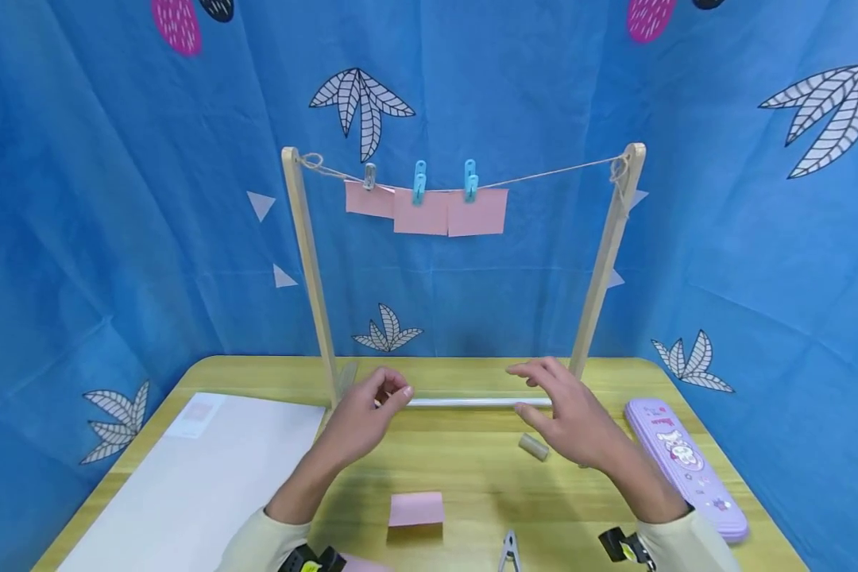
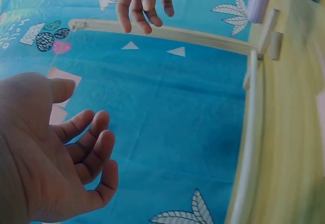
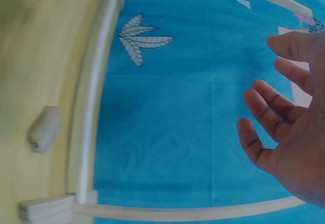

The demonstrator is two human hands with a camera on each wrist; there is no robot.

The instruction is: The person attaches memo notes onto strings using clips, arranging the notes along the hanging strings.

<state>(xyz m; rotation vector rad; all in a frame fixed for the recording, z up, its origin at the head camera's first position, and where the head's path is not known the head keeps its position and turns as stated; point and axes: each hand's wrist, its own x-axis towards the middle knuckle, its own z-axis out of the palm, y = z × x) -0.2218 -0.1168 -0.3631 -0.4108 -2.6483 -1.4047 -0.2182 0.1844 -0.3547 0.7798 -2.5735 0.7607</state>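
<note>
Pale sleeves (image 1: 260,542) enter at the near edge. Left hand (image 1: 363,419), right hand (image 1: 573,417): both empty, thumbs apart from fingers. Pink note (image 1: 416,509) lies on the table (image 1: 465,457) between the sleeves (one edge seems lifted); judged light, easily creased; best pinched at that edge.
</note>
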